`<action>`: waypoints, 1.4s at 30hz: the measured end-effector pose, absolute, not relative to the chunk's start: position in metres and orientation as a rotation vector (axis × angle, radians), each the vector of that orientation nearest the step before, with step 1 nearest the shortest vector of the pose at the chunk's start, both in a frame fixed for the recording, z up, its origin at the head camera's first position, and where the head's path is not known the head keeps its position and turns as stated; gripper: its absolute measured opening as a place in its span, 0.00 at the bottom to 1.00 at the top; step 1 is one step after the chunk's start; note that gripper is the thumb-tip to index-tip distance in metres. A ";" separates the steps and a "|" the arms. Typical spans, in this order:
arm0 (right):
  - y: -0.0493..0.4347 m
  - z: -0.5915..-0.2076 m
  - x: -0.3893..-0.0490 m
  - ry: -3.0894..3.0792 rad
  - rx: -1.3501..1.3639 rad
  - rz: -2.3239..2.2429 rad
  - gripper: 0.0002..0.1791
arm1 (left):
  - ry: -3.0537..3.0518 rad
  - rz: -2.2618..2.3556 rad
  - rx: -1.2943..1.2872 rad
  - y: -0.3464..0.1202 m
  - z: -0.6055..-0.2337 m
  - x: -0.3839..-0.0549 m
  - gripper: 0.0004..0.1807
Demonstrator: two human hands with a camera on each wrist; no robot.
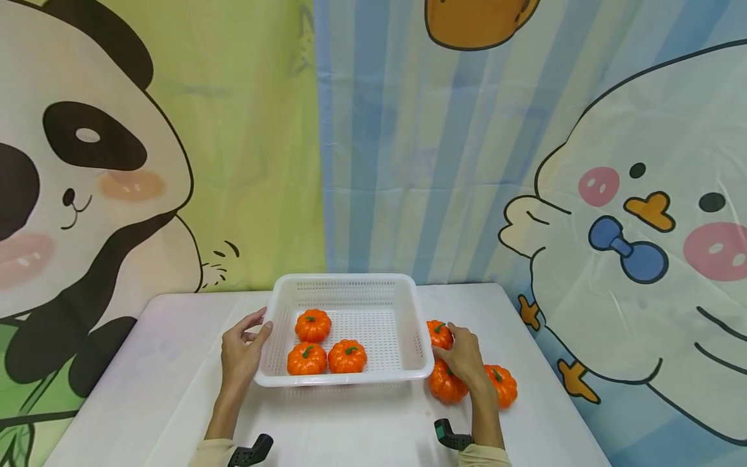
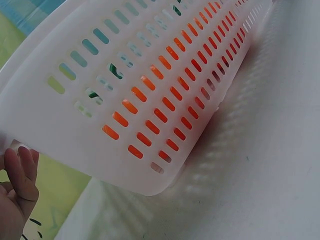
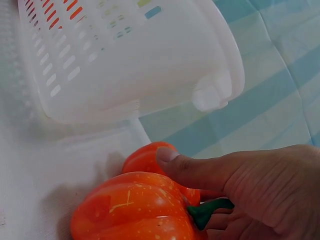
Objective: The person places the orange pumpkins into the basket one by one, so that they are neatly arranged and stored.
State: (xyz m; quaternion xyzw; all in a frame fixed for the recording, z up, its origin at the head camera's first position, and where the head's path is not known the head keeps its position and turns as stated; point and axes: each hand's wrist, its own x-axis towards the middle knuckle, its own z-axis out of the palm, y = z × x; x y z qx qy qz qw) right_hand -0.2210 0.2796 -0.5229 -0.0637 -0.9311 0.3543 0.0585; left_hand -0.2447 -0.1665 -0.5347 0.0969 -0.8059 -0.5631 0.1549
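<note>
A white perforated plastic basket [image 1: 403,337] stands on the table with three small orange pumpkins [image 1: 313,325] in it. My left hand [image 1: 240,353] is at the basket's left side, thumb and fingertips against the rim; in the left wrist view its fingers [image 2: 22,172] show at the edge. To the right of the basket, my right hand [image 1: 465,358] grips an orange pumpkin [image 1: 438,333] between thumb and fingers. Nearer the front sits another pumpkin [image 1: 447,384], large in the right wrist view, with a green stem [image 3: 207,211]. A further pumpkin [image 1: 503,386] lies right of my wrist, partly covered.
The white table [image 1: 362,428] ends at the back against a hanging cloth [image 1: 373,162] with cartoon prints. A dark wrist mount [image 1: 251,451] sits on my left wrist and another mount [image 1: 452,436] on my right.
</note>
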 end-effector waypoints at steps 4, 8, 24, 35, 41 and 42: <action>0.279 -0.522 -0.222 -2.816 -0.198 1.073 0.41 | -2.315 -1.610 0.274 -0.167 -0.533 -0.244 0.23; 0.278 -0.521 -0.222 -2.818 -0.205 1.059 0.41 | -2.320 -1.612 0.275 -0.167 -0.533 -0.244 0.24; 0.276 -0.519 -0.220 -2.837 -0.218 1.024 0.39 | -2.334 -1.606 0.279 -0.167 -0.532 -0.244 0.24; 0.278 -0.522 -0.221 -2.810 -0.187 1.037 0.37 | -2.339 -1.600 0.276 -0.166 -0.530 -0.243 0.24; 0.278 -0.522 -0.220 -2.800 -0.210 1.039 0.39 | -2.338 -1.591 0.278 -0.167 -0.532 -0.243 0.24; 0.279 -0.522 -0.219 -2.799 -0.214 1.039 0.39 | -2.339 -1.589 0.280 -0.167 -0.532 -0.242 0.24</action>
